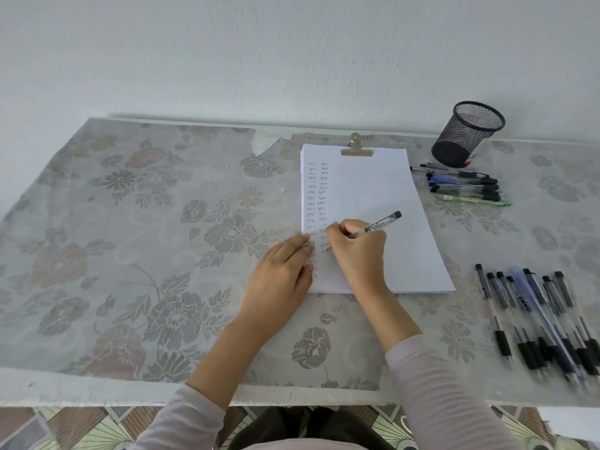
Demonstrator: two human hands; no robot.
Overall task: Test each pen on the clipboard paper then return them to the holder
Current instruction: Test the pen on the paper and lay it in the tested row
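A white sheet (383, 196) is clipped to a clipboard by a brass clip (356, 146); two columns of small handwritten marks run down its left side. My right hand (358, 251) grips a clear pen with a black cap end (380, 224), its tip touching the paper near the lower marks. My left hand (282, 277) lies flat, fingers on the sheet's left edge. The black mesh holder (467, 134) stands at the back right, tilted. Several pens (464, 185) lie in a row just below it. A bigger bunch of pens (539, 316) lies at the right.
A floral cloth (146, 241) covers the table, torn at the back edge near the clipboard. A plain wall rises behind. The table's front edge (292, 397) runs just above my lap, with patterned floor below.
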